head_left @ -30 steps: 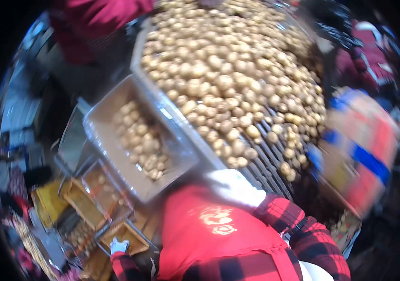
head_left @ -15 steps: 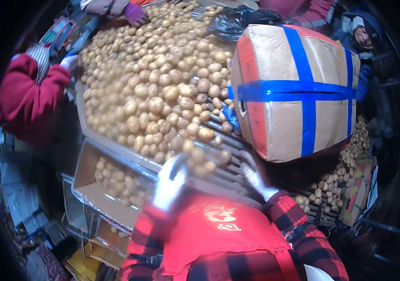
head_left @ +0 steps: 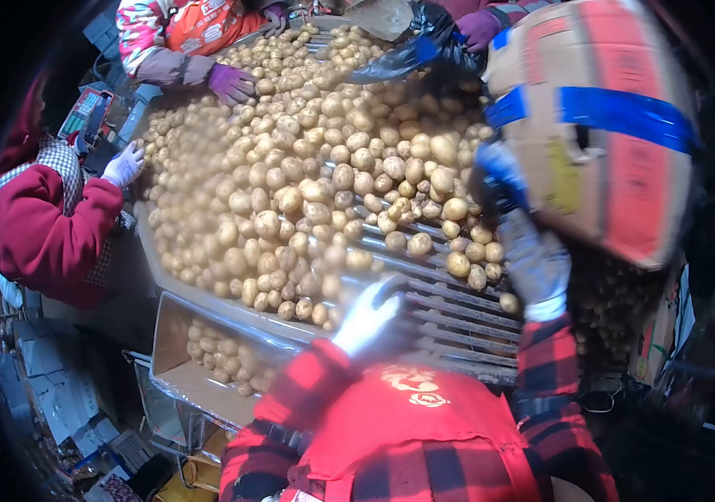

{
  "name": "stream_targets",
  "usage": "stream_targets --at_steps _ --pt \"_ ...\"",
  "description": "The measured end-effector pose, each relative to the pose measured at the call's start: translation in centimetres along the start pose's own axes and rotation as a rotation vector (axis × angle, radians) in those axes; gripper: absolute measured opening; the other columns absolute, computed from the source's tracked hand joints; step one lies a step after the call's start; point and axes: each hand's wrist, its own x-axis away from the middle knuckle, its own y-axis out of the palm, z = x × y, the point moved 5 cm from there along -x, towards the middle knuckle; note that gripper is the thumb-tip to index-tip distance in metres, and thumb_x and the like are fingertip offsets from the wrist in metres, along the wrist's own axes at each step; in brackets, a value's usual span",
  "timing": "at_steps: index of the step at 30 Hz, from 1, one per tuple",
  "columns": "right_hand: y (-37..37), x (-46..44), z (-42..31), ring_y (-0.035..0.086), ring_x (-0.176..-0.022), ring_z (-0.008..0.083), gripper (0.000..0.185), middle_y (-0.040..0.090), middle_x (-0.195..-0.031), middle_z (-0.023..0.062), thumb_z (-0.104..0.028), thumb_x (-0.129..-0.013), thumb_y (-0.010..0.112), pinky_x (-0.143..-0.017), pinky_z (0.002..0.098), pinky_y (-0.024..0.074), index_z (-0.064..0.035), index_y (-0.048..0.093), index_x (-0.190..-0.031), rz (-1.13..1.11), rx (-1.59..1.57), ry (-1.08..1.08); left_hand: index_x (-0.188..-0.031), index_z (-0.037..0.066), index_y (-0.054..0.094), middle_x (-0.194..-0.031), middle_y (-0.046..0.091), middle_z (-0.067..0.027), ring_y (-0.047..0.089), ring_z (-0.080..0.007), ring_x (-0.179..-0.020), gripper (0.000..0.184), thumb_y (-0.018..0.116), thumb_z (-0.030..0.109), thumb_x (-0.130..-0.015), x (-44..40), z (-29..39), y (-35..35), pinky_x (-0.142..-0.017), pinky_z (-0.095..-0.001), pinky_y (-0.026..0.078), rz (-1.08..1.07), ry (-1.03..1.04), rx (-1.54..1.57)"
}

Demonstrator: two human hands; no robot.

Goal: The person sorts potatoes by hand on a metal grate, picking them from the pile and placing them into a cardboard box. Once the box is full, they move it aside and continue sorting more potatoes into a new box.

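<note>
My left hand [head_left: 374, 318], in a white glove, hangs over the front of the slatted table [head_left: 466, 314], near the closest potatoes [head_left: 320, 314]. Motion blurs it, but its fingers look apart and nothing shows in them. My right hand [head_left: 535, 263], in a soiled grey-white glove, reaches up beside the lower left side of a tilted cardboard box [head_left: 571, 176] bound with blue tape. Its fingers are blurred against a blue piece [head_left: 501, 171], so I cannot tell whether they grip the box. Loose potatoes lie left of the box and below its opening side.
A co-worker's purple glove [head_left: 232, 84] rests on the far potatoes; another person's white glove [head_left: 125, 165] touches the left rim. Behind the box, a purple glove [head_left: 480, 29] is beside a black plastic bag [head_left: 424, 50]. An open carton [head_left: 177, 335] of potatoes stands below the table's left front edge.
The box has swung right and tipped, showing another side. More potatoes are visible where it stood. My right hand has moved up and right; my left hand has moved right.
</note>
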Motion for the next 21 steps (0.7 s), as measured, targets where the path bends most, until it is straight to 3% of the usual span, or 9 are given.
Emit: stream_targets --at_steps 3,5,9,11,13,14,15,18,21 --pt "4.1 -0.6 -11.3 0.029 -0.149 0.0363 0.06 0.036 -0.157 0.0231 -0.028 -0.1 0.039 -0.126 0.0503 0.0158 0.0087 0.037 -0.148 -0.167 0.218 -0.105 -0.138 -0.002 0.053 -0.133 0.061 -0.013 0.057 -0.0193 -0.123 0.041 0.053 0.017 -0.102 1.5 -3.3 -3.4 -0.104 -0.0318 0.045 0.056 0.124 -0.413" --pt "-0.5 1.2 -21.4 0.034 -0.146 0.0367 0.056 0.039 -0.155 0.0235 -0.025 -0.1 0.041 -0.125 0.052 0.0195 0.0072 0.041 -0.145 0.094 1.15 -0.336 -0.138 -0.003 0.053 -0.133 0.061 -0.0136 0.058 -0.0193 -0.121 0.041 0.053 0.016 -0.102 2.4 -3.0 -3.6 -0.104 -0.0323 0.045 0.061 0.057 -0.309" --pt "0.3 4.7 -20.8 0.051 -0.133 0.036 0.043 0.061 -0.13 0.0202 -0.029 -0.101 0.053 -0.118 0.0509 0.0341 0.002 0.055 -0.13 0.815 0.334 -0.677 -0.137 -0.003 0.053 -0.131 0.062 -0.0142 0.059 -0.0194 -0.119 0.04 0.054 0.015 -0.101 3.3 -1.9 -2.6 -0.104 -0.0333 0.046 0.114 -0.057 -0.201" --pt "-0.2 5.7 -14.4 0.056 -0.127 0.0353 0.037 0.065 -0.121 0.017 -0.025 -0.1 0.059 -0.114 0.0459 0.0382 -0.0019 0.06 -0.128 0.976 1.063 -0.625 -0.136 -0.004 0.054 -0.129 0.062 -0.0144 0.06 -0.0203 -0.118 0.039 0.053 0.015 -0.102 3.0 -3.1 -2.7 -0.103 -0.0332 0.047 0.114 -0.032 -0.121" --pt "0.6 3.3 -4.6 0.061 -0.116 0.03 0.033 0.065 -0.121 0.0127 -0.01 -0.094 0.065 -0.104 0.0393 0.0464 -0.0038 0.063 -0.126 0.772 1.599 -0.353 -0.135 -0.004 0.055 -0.128 0.063 -0.0143 0.06 -0.0209 -0.118 0.038 0.052 0.014 -0.102 2.7 -3.7 -2.8 -0.103 -0.0332 0.047 0.107 0.03 -0.235" --pt "4.2 1.5 0.2 0.063 -0.113 0.0269 0.036 0.066 -0.123 0.0118 -0.002 -0.089 0.066 -0.102 0.0362 0.0481 -0.0059 0.066 -0.124 0.483 2.132 -0.517 -0.135 -0.004 0.055 -0.128 0.063 -0.0143 0.06 -0.0209 -0.118 0.038 0.052 0.014 -0.102 2.6 -4.0 -3.0 -0.103 -0.0332 0.047 0.115 0.025 -0.239" --pt "2.7 0.2 3.4 0.064 -0.112 0.027 0.039 0.067 -0.124 0.0136 -0.002 -0.087 0.065 -0.101 0.0365 0.0485 -0.008 0.066 -0.125 0.422 1.869 -0.235 -0.135 -0.004 0.055 -0.128 0.063 -0.0144 0.06 -0.0212 -0.118 0.038 0.052 0.014 -0.102 2.4 -4.0 -3.1 -0.103 -0.0334 0.047 0.108 0.066 -0.332" --pt "2.5 -4.4 12.6 0.062 -0.116 0.0328 0.044 0.067 -0.123 0.0183 -0.019 -0.088 0.064 -0.103 0.0432 0.0469 -0.009 0.062 -0.132 -0.209 2.144 -0.225 -0.135 -0.004 0.055 -0.128 0.063 -0.0145 0.059 -0.0215 -0.12 0.038 0.052 0.013 -0.101 2.7 -1.9 -2.4 -0.103 -0.0339 0.047 0.128 0.041 -0.386" --pt "1.4 -3.1 17.4 0.06 -0.117 0.0377 0.066 0.059 -0.135 0.0213 -0.034 -0.089 0.062 -0.103 0.0445 0.046 -0.0084 0.045 -0.147 -0.29 2.495 -0.057 -0.136 -0.004 0.055 -0.129 0.063 -0.0142 0.059 -0.0217 -0.12 0.039 0.051 0.014 -0.102 2.9 -2.4 -3.1 -0.104 -0.0342 0.046 0.136 0.012 -0.27"
